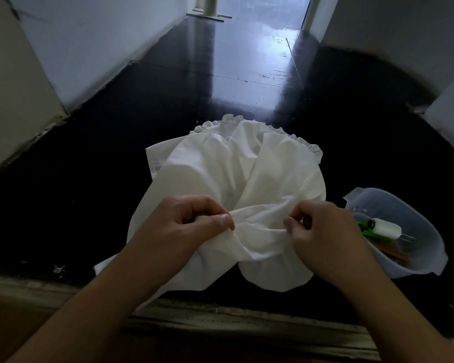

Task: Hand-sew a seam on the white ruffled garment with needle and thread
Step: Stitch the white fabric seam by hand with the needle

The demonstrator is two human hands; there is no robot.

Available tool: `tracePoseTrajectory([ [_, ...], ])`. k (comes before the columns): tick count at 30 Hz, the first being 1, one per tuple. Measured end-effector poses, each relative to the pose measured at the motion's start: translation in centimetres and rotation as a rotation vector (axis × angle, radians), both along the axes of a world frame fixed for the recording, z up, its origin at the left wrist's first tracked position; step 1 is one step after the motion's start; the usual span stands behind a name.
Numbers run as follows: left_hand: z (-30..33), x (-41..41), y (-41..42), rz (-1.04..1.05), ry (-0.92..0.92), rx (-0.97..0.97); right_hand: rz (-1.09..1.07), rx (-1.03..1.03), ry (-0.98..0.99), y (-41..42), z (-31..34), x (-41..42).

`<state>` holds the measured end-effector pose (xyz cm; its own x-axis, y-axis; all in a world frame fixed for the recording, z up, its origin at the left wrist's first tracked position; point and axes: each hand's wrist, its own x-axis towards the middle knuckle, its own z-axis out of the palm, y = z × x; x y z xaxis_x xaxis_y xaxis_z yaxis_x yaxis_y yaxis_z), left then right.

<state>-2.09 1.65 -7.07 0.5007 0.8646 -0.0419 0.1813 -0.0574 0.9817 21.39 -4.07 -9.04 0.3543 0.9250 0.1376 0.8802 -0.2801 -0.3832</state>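
Note:
The white ruffled garment (pixel 236 169) lies bunched on a dark floor, its frilled edge at the far side. My left hand (pixel 192 224) grips a fold of the cloth between thumb and curled fingers. My right hand (pixel 320 231) pinches the same fold a little to the right, fingertips pressed together at the fabric. A thin needle may sit at those fingertips, but it is too small to tell. No thread is visible between my hands.
A clear plastic tub (pixel 427 247) sits on the floor to the right, holding a white thread spool (pixel 385 227), a green tool (pixel 367 230) and other bits. White walls flank the dark floor. A worn wooden step edge (pixel 220 318) runs below my forearms.

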Motion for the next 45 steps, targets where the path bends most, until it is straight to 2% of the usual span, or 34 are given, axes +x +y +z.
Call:
tracePoseTrajectory([
  [20,0.2,-0.7,0.6,0.044,-0.182,-0.038,-0.219,-0.129,-0.059,0.0,-0.7,2.2],
  [38,1.4,-1.3,0.7,0.282,-0.493,-0.126,-0.271,-0.201,-0.059,0.1,-1.5,3.9],
  [42,1.3,-1.3,0.8,0.295,-0.495,-0.141,-0.288,-0.231,-0.037,0.2,-1.5,3.8],
  [45,1.0,-1.3,1.0,0.239,-0.440,-0.114,-0.299,-0.141,0.010,0.0,-1.4,3.9],
])
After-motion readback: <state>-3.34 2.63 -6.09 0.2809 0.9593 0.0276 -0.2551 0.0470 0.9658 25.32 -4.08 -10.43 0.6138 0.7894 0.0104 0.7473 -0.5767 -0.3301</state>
